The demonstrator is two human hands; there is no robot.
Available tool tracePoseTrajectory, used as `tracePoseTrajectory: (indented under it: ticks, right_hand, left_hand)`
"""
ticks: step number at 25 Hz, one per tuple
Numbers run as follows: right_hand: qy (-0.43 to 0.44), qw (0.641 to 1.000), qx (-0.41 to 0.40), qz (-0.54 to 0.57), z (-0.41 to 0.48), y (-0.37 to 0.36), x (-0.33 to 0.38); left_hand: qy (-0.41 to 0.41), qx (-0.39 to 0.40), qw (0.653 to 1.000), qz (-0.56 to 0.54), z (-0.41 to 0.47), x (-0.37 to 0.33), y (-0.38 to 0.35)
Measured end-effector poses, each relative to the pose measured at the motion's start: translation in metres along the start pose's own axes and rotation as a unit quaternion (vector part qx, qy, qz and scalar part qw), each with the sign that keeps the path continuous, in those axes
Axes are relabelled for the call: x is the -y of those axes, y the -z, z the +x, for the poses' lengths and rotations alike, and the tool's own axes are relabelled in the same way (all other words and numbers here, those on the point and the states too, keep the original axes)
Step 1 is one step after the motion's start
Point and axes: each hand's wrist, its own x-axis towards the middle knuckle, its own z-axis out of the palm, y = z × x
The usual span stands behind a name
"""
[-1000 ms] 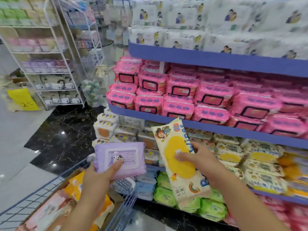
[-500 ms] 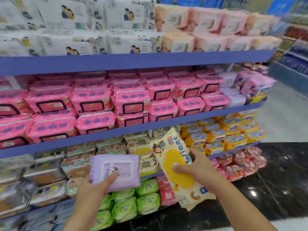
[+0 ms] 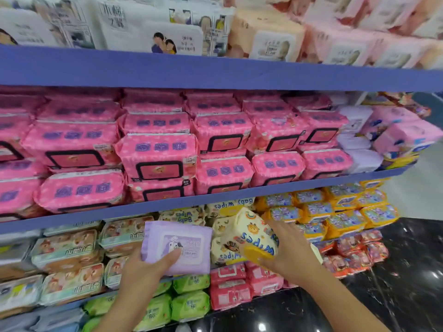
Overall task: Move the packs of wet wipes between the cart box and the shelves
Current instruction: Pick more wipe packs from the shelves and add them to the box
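While both hands work at the third shelf down, the left hand [image 3: 143, 271] keeps a firm grip on a purple pack [image 3: 177, 248], thumb across its label, held in front of the beige packs [image 3: 72, 250]. The right hand [image 3: 285, 250] grips a cream-and-yellow wipes pack [image 3: 251, 236] against matching packs [image 3: 223, 255] in that row. Orange packs [image 3: 335, 212] crowd the right, pink packs [image 3: 158, 156] fill the blue shelf [image 3: 215, 75] above, and green packs [image 3: 189, 305] sit below.
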Motion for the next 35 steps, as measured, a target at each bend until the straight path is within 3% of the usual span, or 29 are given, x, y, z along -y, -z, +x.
tracePoseTrajectory:
  ticks: [10, 18, 21, 24, 28, 31, 33, 35]
  right_hand:
    - [0.163, 0.966, 0.145, -0.138, 0.157, -0.092, -0.055]
    - [0.216, 0.936, 0.144, -0.239, 0.245, -0.168, -0.089]
    - [0.215, 0.938, 0.081, -0.259, 0.24, -0.197, -0.094]
    - [0.198, 0.935, 0.121, -0.268, 0.234, -0.197, -0.089]
    - [0.138, 0.972, 0.138, -0.127, 0.224, -0.164, -0.073]
    - [0.035, 0.992, 0.075, 0.1, 0.195, -0.132, -0.06]
    - [-0.068, 0.966, 0.063, 0.24, 0.171, -0.104, -0.051]
    - [-0.127, 0.915, 0.06, 0.379, 0.145, -0.074, -0.041]
  left_hand:
    - [0.049, -0.141, 0.988, 0.036, -0.004, 0.02, -0.028]
    - [0.067, -0.207, 0.976, -0.023, 0.005, 0.044, -0.081]
    - [0.064, -0.212, 0.975, -0.015, 0.012, 0.05, -0.09]
    - [0.07, -0.204, 0.976, -0.014, 0.014, 0.048, -0.095]
    - [0.062, -0.171, 0.983, -0.007, 0.02, 0.026, -0.099]
    - [0.053, -0.125, 0.991, -0.016, 0.027, 0.01, -0.107]
    - [0.051, -0.096, 0.994, -0.014, 0.035, 0.001, -0.116]
    - [0.051, -0.05, 0.997, -0.013, 0.042, -0.005, -0.129]
